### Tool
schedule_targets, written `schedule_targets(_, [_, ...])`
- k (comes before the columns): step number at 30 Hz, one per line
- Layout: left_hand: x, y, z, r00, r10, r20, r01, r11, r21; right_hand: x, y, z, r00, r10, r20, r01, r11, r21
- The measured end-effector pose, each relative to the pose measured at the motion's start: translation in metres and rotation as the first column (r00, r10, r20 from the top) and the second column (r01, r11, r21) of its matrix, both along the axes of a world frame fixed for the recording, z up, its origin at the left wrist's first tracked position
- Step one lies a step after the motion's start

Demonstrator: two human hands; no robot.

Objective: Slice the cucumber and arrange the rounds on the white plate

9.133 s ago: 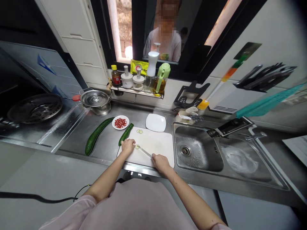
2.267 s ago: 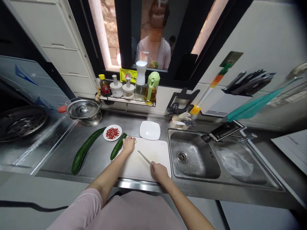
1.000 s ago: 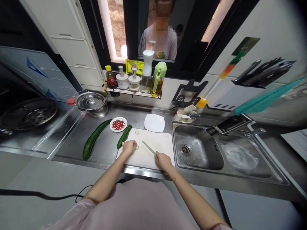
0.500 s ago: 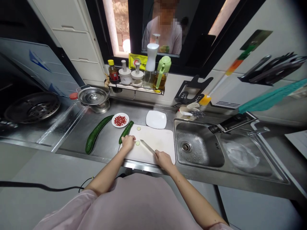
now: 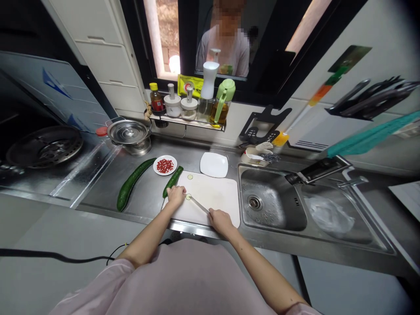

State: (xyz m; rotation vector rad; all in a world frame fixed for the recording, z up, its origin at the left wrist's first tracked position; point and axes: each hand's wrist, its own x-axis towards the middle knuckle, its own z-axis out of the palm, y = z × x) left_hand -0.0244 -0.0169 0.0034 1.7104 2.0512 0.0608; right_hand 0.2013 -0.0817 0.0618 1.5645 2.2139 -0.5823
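A white cutting board (image 5: 216,197) lies on the steel counter beside the sink. My left hand (image 5: 176,195) is curled over the cut end of a dark green cucumber (image 5: 173,180) that lies across the board's left edge. My right hand (image 5: 221,217) grips a knife (image 5: 197,203), whose blade tip rests against the cucumber's cut end by my left fingers. One loose cucumber slice (image 5: 190,176) lies at the board's far edge.
A whole long cucumber (image 5: 133,183) lies on the counter to the left. A small dish of chopped red chilli (image 5: 165,165) and a white plate (image 5: 214,165) sit behind the board. The sink (image 5: 271,203) is on the right, a lidded steel pot (image 5: 129,134) back left.
The knife has swung left from the middle of the board to the cucumber's cut end. My left hand stays on the cucumber.
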Motion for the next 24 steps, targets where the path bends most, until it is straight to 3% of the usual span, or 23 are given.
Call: schedule_targets(24, [0.0007, -0.0027, 0.0016, 0.999, -0.034, 0.028, 0.034, 0.999, -0.001, -0.0012, 0.0052, -0.0047, 1.000, 0.018, 0.017, -0.018, 0.999, -0.028])
